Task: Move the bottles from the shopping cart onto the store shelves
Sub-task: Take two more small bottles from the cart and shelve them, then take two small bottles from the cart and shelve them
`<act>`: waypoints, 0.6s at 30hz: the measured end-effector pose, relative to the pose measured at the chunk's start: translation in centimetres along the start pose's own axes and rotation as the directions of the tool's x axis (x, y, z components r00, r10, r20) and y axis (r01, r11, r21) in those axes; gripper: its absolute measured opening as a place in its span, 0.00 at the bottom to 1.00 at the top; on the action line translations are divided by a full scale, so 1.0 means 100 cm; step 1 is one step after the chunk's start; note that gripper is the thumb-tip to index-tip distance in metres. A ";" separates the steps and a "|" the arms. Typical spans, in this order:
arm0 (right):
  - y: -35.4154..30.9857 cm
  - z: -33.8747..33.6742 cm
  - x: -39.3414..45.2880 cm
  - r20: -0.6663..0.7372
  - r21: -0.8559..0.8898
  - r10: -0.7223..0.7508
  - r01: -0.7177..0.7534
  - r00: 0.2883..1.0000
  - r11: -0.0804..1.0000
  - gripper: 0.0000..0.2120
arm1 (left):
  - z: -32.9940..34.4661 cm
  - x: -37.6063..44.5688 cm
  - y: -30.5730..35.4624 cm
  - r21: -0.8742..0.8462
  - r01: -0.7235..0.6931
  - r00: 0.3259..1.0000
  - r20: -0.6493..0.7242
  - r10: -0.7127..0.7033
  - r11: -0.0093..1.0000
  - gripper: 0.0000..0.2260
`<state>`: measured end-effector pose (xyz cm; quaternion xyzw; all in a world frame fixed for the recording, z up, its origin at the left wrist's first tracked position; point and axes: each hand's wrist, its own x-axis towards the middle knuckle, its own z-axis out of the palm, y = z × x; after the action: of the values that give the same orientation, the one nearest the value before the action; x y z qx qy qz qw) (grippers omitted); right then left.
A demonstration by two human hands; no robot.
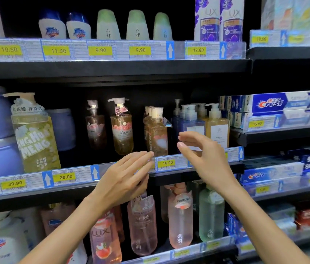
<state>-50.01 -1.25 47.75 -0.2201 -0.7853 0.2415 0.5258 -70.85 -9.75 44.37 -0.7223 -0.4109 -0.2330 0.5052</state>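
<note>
A: Black store shelves [112,70] are filling the head view, with price strips running along each edge and toothpaste boxes [276,103] stacking up at three o'clock. Where is the bottle sitting?

B: The amber translucent pump bottle with the cream cap [157,131] is standing on the middle shelf, just above centre, at the front of its row over the yellow 18.00 price tag [167,162]. The shopping cart is not showing anywhere.

A: And the hands?

B: Both are hovering in front of it and holding nothing. The left hand [123,178] is reaching up from seven o'clock, fingers straight and together, tips near the bottle's base. The right hand [201,155] is coming in from five o'clock, thumb and fingers spread apart in a loose curve, just beside the bottle at its three o'clock.

A: Which way is it pointing?

B: Its long axis is running upright, cap toward twelve o'clock, label facing outward.

A: How is it likely to be handling?

B: I'm judging it as stiff plastic, fairly heavy if it's full, smooth and a little slippery. Wrapping the mid-body looks safer than pulling on the pump neck, with neighbours crowding close at nine and three o'clock.
</note>
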 end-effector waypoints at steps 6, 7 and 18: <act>0.057 -0.069 -0.114 -0.095 0.175 0.235 -0.216 0.967 0.961 0.13 | 0.033 0.005 0.088 -0.391 0.167 0.958 -0.153 -0.242 0.905 0.12; 0.070 -0.080 -0.133 -0.127 0.170 0.286 -0.263 0.950 0.950 0.13 | 0.041 0.006 0.112 -0.517 0.223 0.944 -0.096 -0.315 0.826 0.12; 0.163 -0.198 -0.344 -0.432 0.229 0.676 -0.652 0.597 0.723 0.11 | 0.132 0.028 0.391 -0.637 0.766 0.611 0.763 -0.211 -0.083 0.12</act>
<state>-17.97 -6.18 19.59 -0.5369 -0.4819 0.3744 0.5826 -37.95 -2.58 20.41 -0.6748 -0.5034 -0.4411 -0.3108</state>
